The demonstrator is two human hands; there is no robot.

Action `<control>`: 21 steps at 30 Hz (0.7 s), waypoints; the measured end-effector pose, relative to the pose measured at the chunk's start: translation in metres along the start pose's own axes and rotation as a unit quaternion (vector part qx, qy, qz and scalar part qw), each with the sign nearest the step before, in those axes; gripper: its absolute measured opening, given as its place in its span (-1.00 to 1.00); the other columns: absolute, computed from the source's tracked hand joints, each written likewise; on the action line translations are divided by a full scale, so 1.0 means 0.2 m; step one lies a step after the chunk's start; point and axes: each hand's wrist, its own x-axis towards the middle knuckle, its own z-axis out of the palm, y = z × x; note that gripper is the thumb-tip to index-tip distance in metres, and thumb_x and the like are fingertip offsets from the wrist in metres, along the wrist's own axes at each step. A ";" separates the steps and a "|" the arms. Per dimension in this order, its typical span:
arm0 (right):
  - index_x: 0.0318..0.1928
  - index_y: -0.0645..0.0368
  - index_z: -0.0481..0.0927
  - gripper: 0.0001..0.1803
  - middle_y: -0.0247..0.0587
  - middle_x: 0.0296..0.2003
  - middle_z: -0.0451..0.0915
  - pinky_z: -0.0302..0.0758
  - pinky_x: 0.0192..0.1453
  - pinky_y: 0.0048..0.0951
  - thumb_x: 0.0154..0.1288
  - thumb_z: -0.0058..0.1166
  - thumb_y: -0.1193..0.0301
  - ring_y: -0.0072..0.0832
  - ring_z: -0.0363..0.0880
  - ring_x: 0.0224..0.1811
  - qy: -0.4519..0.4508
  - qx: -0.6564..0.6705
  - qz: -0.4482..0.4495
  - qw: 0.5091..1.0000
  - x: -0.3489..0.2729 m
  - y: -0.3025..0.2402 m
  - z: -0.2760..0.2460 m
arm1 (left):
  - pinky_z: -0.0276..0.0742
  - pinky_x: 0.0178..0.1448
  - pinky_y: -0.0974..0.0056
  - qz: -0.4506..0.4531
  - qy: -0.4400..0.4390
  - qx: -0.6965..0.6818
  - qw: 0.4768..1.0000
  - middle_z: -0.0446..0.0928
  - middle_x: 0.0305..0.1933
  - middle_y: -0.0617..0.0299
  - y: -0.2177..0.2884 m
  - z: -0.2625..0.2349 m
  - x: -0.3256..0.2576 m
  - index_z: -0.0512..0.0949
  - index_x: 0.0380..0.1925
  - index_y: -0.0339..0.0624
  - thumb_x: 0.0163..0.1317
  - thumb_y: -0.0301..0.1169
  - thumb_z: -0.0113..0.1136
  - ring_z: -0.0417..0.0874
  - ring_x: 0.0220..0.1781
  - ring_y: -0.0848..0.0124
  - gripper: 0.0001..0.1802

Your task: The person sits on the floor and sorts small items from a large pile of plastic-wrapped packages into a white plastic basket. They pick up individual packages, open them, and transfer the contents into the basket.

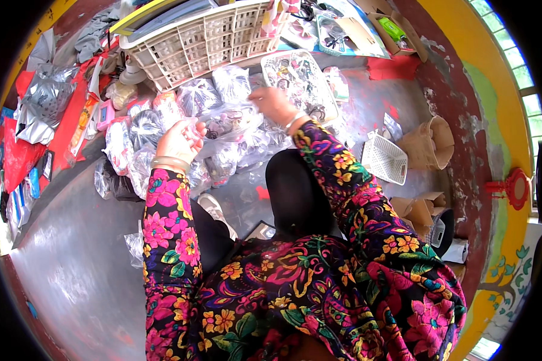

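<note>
A clear plastic bag [226,122] with small dark items inside lies between my two hands, on top of a pile of other filled bags. My left hand [179,143] is at its left side, fingers curled in and closed on the plastic. At the bag's right side is my right hand [276,106], somewhat blurred, its fingers bent together at the plastic edge. Beyond the hands sit a white bag [232,83] and a clear bag with dark contents [197,97]. A white tray [310,66] full of small mixed items stands just past my right hand.
A large cream plastic crate [208,45] stands behind the pile. To the right are a white basket [384,159], a brown paper bag [430,144] and an open cardboard box [412,210]. Red and silver packaging [48,96] lies heaped at the left. My shoe [217,213] is near the pile.
</note>
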 end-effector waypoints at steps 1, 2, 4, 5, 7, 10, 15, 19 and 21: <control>-0.37 0.02 0.61 -0.79 -0.10 -0.42 0.56 0.46 -0.19 -0.36 -0.03 -0.08 0.39 -0.22 0.54 -0.33 0.064 -0.025 0.003 0.998 -0.02 0.13 -0.10 | 0.37 -0.32 0.38 -0.003 -0.006 -0.007 1.000 0.47 -0.30 0.12 0.00 0.05 0.00 0.39 -0.22 -0.27 0.09 -0.35 -0.01 0.49 -0.29 0.35 -0.72; -0.37 0.03 0.60 -0.78 -0.10 -0.43 0.56 0.46 -0.20 -0.32 -0.03 -0.10 0.39 -0.20 0.54 -0.33 0.077 -0.117 0.023 0.990 -0.04 0.21 -0.17 | 0.37 -0.32 0.38 -0.004 -0.008 -0.005 1.000 0.47 -0.29 0.12 -0.01 0.04 0.01 0.39 -0.21 -0.27 0.09 -0.35 -0.01 0.49 -0.29 0.35 -0.72; -0.38 0.09 0.59 -0.79 -0.02 -0.46 0.54 0.44 -0.24 -0.30 -0.02 -0.09 0.39 -0.18 0.53 -0.38 0.042 -0.302 0.012 0.952 -0.11 0.41 -0.30 | 0.37 -0.31 0.37 -0.002 -0.010 -0.002 1.000 0.47 -0.29 0.12 -0.01 0.03 0.01 0.38 -0.20 -0.26 0.10 -0.35 -0.02 0.49 -0.28 0.35 -0.71; -0.35 0.07 0.59 -0.78 -0.01 -0.47 0.54 0.44 -0.22 -0.28 -0.05 -0.07 0.38 -0.16 0.53 -0.36 0.117 -0.231 0.138 0.956 -0.13 0.70 -0.41 | 0.36 -0.31 0.38 -0.007 -0.034 0.000 0.999 0.47 -0.29 0.13 -0.02 0.11 0.04 0.39 -0.21 -0.26 0.10 -0.35 -0.02 0.49 -0.28 0.35 -0.72; -0.30 0.03 0.59 -0.74 0.01 -0.41 0.54 0.43 -0.14 -0.26 -0.07 -0.08 0.42 -0.13 0.52 -0.30 0.018 -0.331 0.116 0.936 -0.18 0.66 -0.44 | 0.36 -0.31 0.38 0.003 -0.005 0.003 1.000 0.47 -0.29 0.13 -0.01 0.05 0.00 0.40 -0.22 -0.26 0.09 -0.35 -0.02 0.49 -0.28 0.35 -0.72; -0.17 -0.05 0.54 -0.63 -0.02 -0.16 0.46 0.36 0.00 -0.32 -0.08 -0.11 0.50 -0.17 0.44 -0.11 -0.001 -0.354 0.162 0.921 -0.24 0.83 -0.51 | 0.36 -0.31 0.39 0.009 -0.020 0.011 1.000 0.47 -0.30 0.14 -0.01 0.06 0.01 0.43 -0.24 -0.27 0.09 -0.34 -0.01 0.48 -0.29 0.36 -0.73; -0.10 -0.05 0.49 -0.65 -0.05 -0.11 0.37 0.29 0.07 -0.32 0.02 -0.08 0.43 -0.19 0.31 0.03 -0.050 -0.382 0.140 0.912 -0.25 0.79 -0.44 | 0.39 -0.36 0.36 0.013 -0.013 -0.013 1.000 0.48 -0.37 0.09 -0.02 0.06 0.01 0.41 -0.30 -0.28 0.05 -0.36 0.05 0.50 -0.37 0.33 -0.76; -0.08 -0.05 0.47 -0.66 -0.07 -0.12 0.35 0.27 0.09 -0.32 0.05 -0.05 0.38 -0.17 0.30 0.03 -0.049 -0.390 0.161 0.905 -0.26 0.75 -0.42 | 0.38 -0.32 0.39 0.011 -0.015 -0.006 1.000 0.47 -0.31 0.13 -0.02 0.05 0.02 0.42 -0.20 -0.30 0.10 -0.34 -0.02 0.49 -0.30 0.34 -0.70; -0.08 -0.05 0.46 -0.64 -0.08 -0.11 0.34 0.27 0.09 -0.32 0.03 -0.06 0.42 -0.18 0.29 0.04 -0.041 -0.385 0.153 0.909 -0.26 0.72 -0.41 | 0.38 -0.32 0.38 0.010 -0.023 -0.006 1.000 0.47 -0.31 0.13 -0.02 0.04 0.02 0.41 -0.19 -0.30 0.11 -0.35 -0.02 0.49 -0.30 0.34 -0.70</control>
